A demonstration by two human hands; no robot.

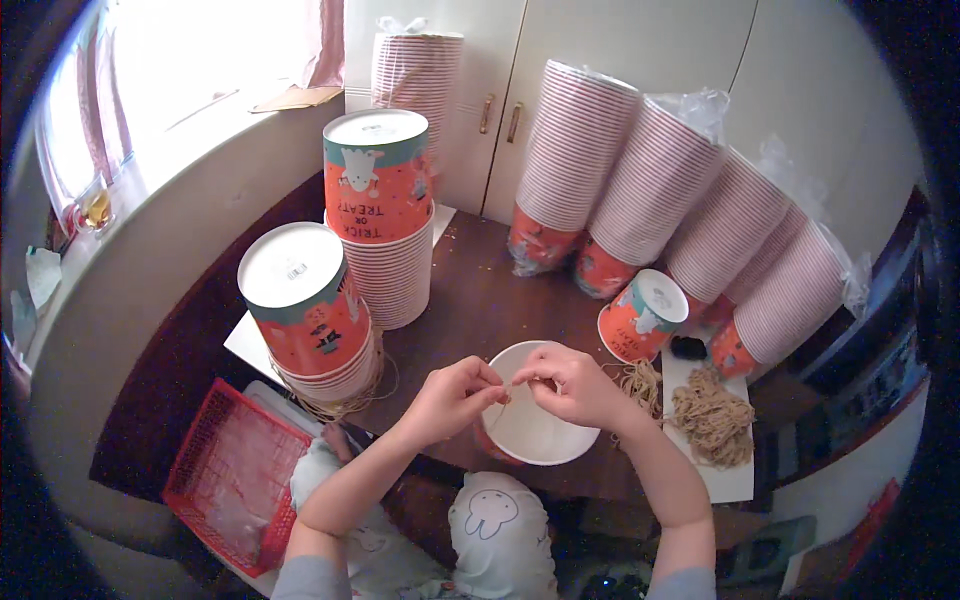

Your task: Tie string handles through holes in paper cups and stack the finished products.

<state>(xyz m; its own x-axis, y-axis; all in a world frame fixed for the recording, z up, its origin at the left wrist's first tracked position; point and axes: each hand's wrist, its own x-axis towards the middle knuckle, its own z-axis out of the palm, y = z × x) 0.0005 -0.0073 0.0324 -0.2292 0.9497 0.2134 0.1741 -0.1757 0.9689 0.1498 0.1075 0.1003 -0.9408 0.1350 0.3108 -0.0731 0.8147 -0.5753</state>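
An open paper bucket with a white inside stands upright at the table's near edge, right in front of me. Above its left rim, my left hand and my right hand almost meet, fingertips pinched together. A thin tan cord shows between them; its ends are too small to make out. Right of the bucket lies a tangled pile of tan cords on a white sheet, with a smaller bunch of cords next to it. Behind them sits an upside-down orange bucket.
Two stacks of upside-down buckets stand left, cords looped round the nearer one's base. Several plastic-wrapped bucket stacks lean along the back right by the cupboard doors. A red basket is lower left. A small black item lies right.
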